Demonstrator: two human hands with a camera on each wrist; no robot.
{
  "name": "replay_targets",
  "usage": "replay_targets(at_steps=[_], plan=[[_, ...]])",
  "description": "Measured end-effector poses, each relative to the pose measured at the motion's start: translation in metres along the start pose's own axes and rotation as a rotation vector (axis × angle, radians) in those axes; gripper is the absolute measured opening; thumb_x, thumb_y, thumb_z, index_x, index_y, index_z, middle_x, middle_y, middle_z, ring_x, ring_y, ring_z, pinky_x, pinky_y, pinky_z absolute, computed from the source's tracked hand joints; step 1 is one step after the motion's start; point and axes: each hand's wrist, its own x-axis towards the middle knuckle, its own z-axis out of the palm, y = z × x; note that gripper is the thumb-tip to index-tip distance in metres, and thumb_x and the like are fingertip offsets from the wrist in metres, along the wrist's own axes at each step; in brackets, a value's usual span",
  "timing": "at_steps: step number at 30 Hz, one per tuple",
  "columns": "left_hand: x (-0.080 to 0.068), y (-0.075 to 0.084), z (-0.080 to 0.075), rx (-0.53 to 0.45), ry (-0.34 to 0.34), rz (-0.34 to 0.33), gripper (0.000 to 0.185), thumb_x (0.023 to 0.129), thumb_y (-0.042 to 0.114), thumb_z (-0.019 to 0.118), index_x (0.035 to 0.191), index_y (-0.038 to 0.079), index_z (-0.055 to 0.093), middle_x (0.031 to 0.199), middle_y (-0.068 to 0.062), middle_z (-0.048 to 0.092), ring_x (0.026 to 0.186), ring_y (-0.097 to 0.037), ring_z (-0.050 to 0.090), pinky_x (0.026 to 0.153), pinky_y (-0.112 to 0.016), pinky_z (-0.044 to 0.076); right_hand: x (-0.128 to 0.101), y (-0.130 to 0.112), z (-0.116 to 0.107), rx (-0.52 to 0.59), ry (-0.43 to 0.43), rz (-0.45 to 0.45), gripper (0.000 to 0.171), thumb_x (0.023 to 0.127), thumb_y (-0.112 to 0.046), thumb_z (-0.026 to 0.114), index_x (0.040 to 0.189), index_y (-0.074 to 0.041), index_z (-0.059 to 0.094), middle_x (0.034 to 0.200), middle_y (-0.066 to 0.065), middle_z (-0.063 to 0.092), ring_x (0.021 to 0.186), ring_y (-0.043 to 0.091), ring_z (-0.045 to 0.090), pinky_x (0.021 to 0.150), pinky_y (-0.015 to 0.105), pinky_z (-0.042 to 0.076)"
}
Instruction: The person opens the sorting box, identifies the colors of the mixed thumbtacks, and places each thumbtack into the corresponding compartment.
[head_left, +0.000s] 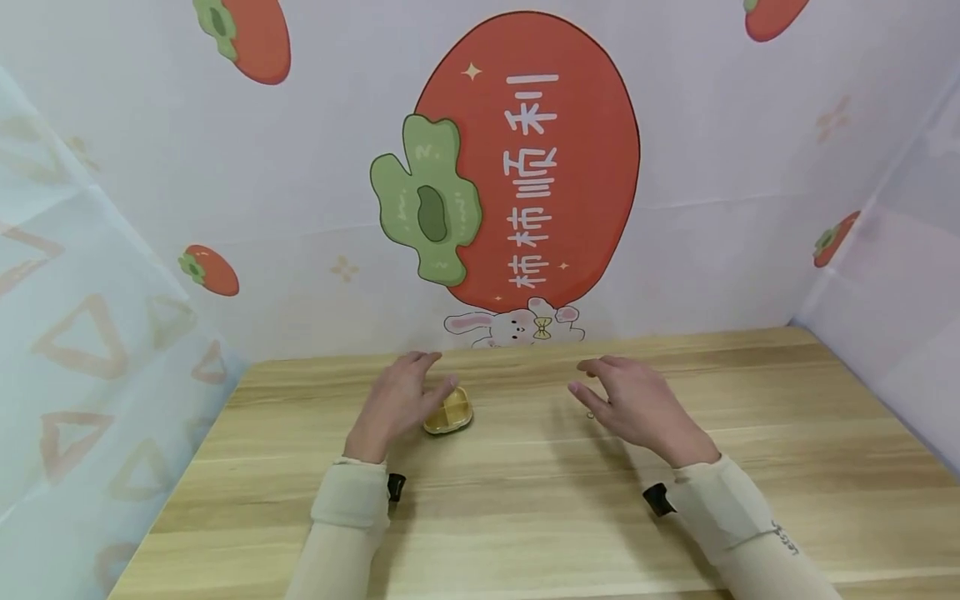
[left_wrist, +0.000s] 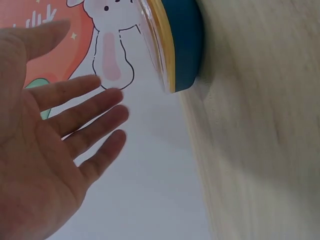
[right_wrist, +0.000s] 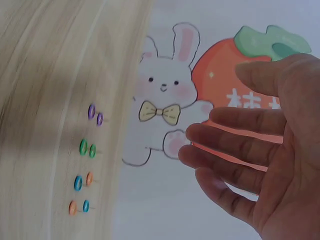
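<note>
Head view: both hands hover over the tabletop (head_left: 525, 500).
Left hand (head_left: 397, 400): grip wide, just beside the round box (head_left: 448, 412).
Right hand (head_left: 637, 404): grip wide, holding nothing, near the pushpins (right_wrist: 85, 170).

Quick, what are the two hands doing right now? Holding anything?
Left hand: open, holding nothing, beside the small round yellow-lidded box.
Right hand: open, holding nothing, above the small coloured push pins.

Both forearms reach forward in pale sleeves; the left hand (head_left: 395, 402) hovers palm inward, fingers straight and slightly spread; the right hand (head_left: 637, 406) mirrors it, fingers extended, gripping nothing.
</note>
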Motion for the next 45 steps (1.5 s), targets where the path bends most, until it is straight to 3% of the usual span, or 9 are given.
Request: replay_targets(at_steps=[7, 13, 18, 23, 28, 34, 45], plan=[[-0.004, 0.003, -0.004, -0.043, -0.124, -0.036, 0.072, 0.091, 0.047, 0.072, 0.143, 0.002, 0.055, 0.14, -0.018, 0.056, 0.131, -0.038, 0.049, 0.108, -0.053, 0.041, 0.0, -0.004, -0.001, 0.024, 0.006, -0.029, 0.038, 0.098, -0.034, 0.068, 0.123, -0.005, 0.069, 0.12, 0.013, 0.07, 0.102, 0.03, 0.069, 0.087, 0.051, 0.055], [-0.004, 0.003, -0.003, 0.004, -0.209, -0.043, 0.082, 0.08, 0.044, 0.085, 0.143, 0.001, 0.054, 0.139, -0.021, 0.055, 0.127, -0.038, 0.051, 0.105, -0.052, 0.044, -0.001, -0.004, 0.004, 0.051, 0.005, -0.068, 0.035, 0.096, -0.03, 0.071, 0.122, -0.006, 0.07, 0.116, 0.01, 0.071, 0.099, 0.027, 0.069, 0.084, 0.049, 0.055], [-0.005, 0.003, 0.0, 0.024, -0.262, -0.079, 0.085, 0.077, 0.037, 0.089, 0.143, 0.0, 0.053, 0.139, -0.02, 0.053, 0.129, -0.038, 0.049, 0.107, -0.053, 0.042, -0.001, -0.008, 0.011, 0.067, -0.021, -0.09, 0.035, 0.095, -0.028, 0.073, 0.122, -0.006, 0.07, 0.114, 0.009, 0.072, 0.099, 0.025, 0.069, 0.085, 0.048, 0.055], [-0.004, 0.005, 0.005, 0.026, -0.271, -0.1, 0.08, 0.075, 0.032, 0.091, 0.139, -0.001, 0.057, 0.128, -0.015, 0.056, 0.117, -0.032, 0.054, 0.102, -0.049, 0.047, -0.001, -0.013, 0.016, 0.069, -0.074, -0.098, 0.036, 0.096, -0.028, 0.072, 0.124, -0.005, 0.069, 0.116, 0.008, 0.07, 0.097, 0.023, 0.068, 0.082, 0.046, 0.056], [-0.002, 0.01, 0.011, 0.034, -0.259, -0.063, 0.074, 0.073, 0.031, 0.091, 0.133, -0.001, 0.062, 0.123, -0.012, 0.058, 0.11, -0.028, 0.056, 0.098, -0.044, 0.049, -0.001, -0.016, 0.018, 0.073, -0.097, -0.092, 0.037, 0.096, -0.028, 0.072, 0.125, -0.005, 0.068, 0.117, 0.008, 0.07, 0.099, 0.024, 0.067, 0.084, 0.046, 0.055], [0.0, 0.022, 0.019, 0.035, -0.265, 0.007, 0.075, 0.076, 0.031, 0.09, 0.135, -0.004, 0.06, 0.131, -0.016, 0.057, 0.121, -0.032, 0.054, 0.104, -0.045, 0.046, 0.0, -0.021, 0.023, 0.089, -0.152, -0.074, 0.039, 0.096, -0.028, 0.071, 0.128, -0.006, 0.068, 0.121, 0.009, 0.069, 0.11, 0.029, 0.065, 0.091, 0.051, 0.053], [0.0, 0.044, 0.029, -0.021, -0.303, 0.086, 0.077, 0.077, 0.035, 0.09, 0.136, -0.003, 0.059, 0.132, -0.016, 0.057, 0.124, -0.033, 0.052, 0.107, -0.045, 0.043, 0.0, -0.026, 0.033, 0.09, -0.194, -0.077, 0.042, 0.092, -0.03, 0.076, 0.127, -0.008, 0.068, 0.125, 0.008, 0.068, 0.118, 0.032, 0.062, 0.097, 0.053, 0.05]])
